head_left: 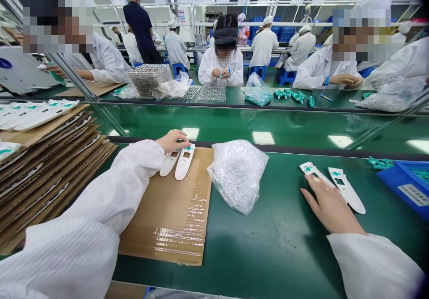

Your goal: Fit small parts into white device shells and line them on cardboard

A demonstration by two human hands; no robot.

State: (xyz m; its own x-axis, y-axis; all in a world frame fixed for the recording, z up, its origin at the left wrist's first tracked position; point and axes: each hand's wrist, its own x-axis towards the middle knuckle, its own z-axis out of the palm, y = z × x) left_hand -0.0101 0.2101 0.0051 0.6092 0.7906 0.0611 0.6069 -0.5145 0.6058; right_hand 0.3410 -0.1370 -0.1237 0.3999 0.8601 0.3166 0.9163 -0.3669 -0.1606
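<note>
Your left grip (172,141) touches one of two white plastic parts (185,161) on a cardboard sheet (167,209), clenched or not, I cannot tell; next, one plastic bag (237,174); your released right grip (330,205) lies flat on two more parts (346,189) on the green desk (268,245).

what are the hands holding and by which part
The left hand has its fingertips on the top end of a white plastic casing. The right hand rests on another white casing. Neither clearly grips or lifts.
</note>
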